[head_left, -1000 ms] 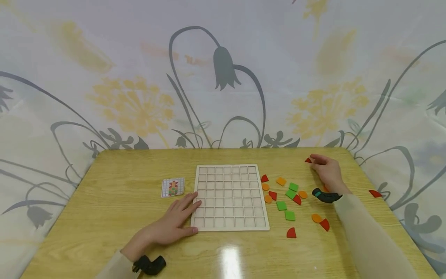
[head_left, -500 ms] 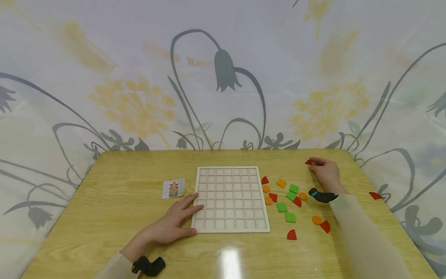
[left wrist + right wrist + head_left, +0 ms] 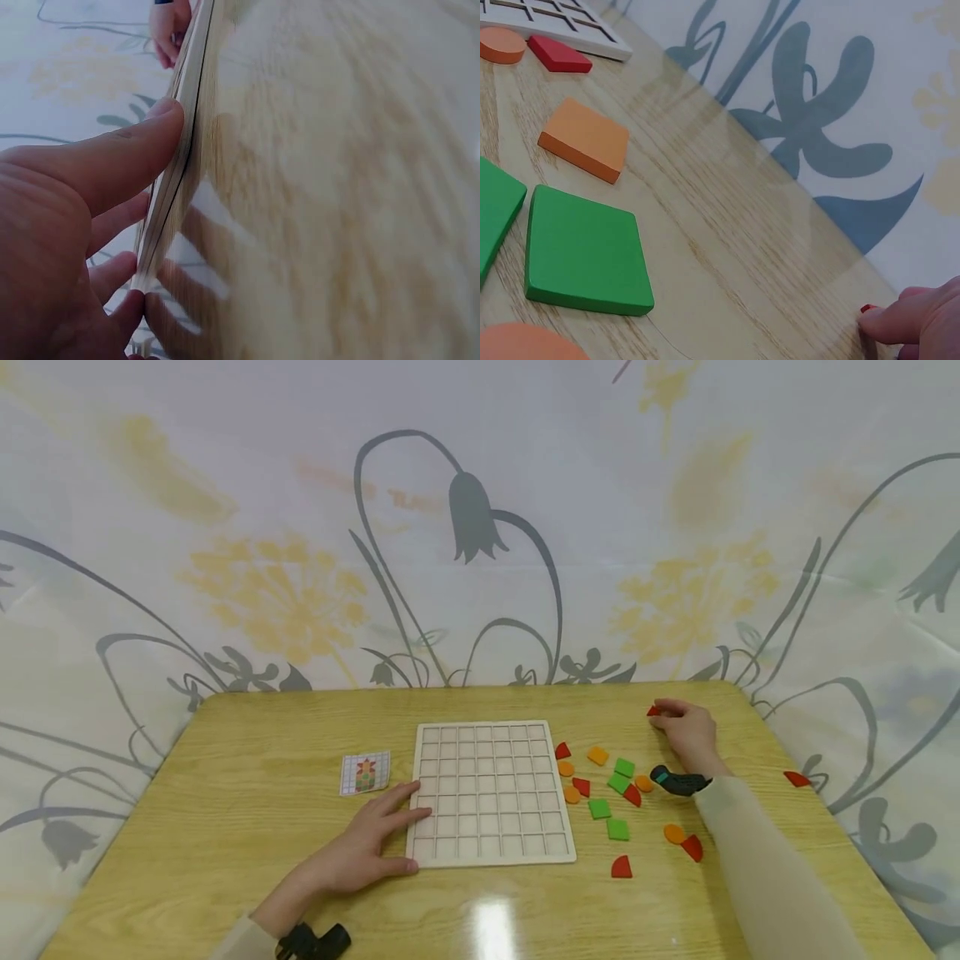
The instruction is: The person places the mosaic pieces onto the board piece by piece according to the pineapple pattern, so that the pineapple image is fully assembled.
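Leftward from my right fingers (image 3: 667, 703), I have free tabletop (image 3: 607, 706) as far as the grid board (image 3: 480, 724). Nearer me, an orange square (image 3: 597, 756) and green squares (image 3: 624, 767) clutter the way; beyond my fingertips, a flowered backdrop (image 3: 592, 610) blocks.

On my feed I see an indoor tabletop setting: a wood-grain table (image 3: 247, 810) with a flower-printed backdrop (image 3: 570, 452) behind and at both sides; home or studio, I can't tell.
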The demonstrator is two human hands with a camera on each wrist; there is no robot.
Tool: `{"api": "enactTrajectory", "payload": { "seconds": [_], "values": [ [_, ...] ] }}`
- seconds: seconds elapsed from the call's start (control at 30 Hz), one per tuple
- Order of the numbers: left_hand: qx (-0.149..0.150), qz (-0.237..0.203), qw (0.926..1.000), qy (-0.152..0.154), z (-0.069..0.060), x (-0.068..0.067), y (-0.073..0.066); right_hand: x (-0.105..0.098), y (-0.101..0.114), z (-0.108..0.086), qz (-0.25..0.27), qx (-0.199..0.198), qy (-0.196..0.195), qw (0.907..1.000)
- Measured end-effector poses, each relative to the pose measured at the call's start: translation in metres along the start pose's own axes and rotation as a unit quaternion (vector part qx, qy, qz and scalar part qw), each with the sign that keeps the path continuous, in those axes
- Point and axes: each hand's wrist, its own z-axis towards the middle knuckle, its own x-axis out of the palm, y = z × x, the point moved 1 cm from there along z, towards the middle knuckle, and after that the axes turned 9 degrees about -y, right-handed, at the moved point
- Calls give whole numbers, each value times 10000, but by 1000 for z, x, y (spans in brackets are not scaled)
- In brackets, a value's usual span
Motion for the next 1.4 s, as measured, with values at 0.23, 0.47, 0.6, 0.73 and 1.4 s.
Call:
{"api": "enactTrajectory", "payload": {
  "seconds": [0.23, 0.47, 0.6, 0.73, 1.4],
  "values": [
    [34, -15, 10000, -29, -2, 0, -3, 0, 2, 1, -103, -114, 222, 9996],
    [88, -33, 9999, -72, -2, 1, -3, 0, 2, 3, -327, -404, 488, 9975],
    [117, -67, 9999, -64, -1, 1, -2, -1, 0, 4, -557, -652, 558, 9948],
    [139, -88, 9999, -54, 0, 1, -2, -2, -1, 4, -693, -970, 586, 9911],
    [-125, -245, 9996, 28, -1, 3, 1, -4, -5, 10, -1274, -1548, 1003, 9745]
  ]
}}
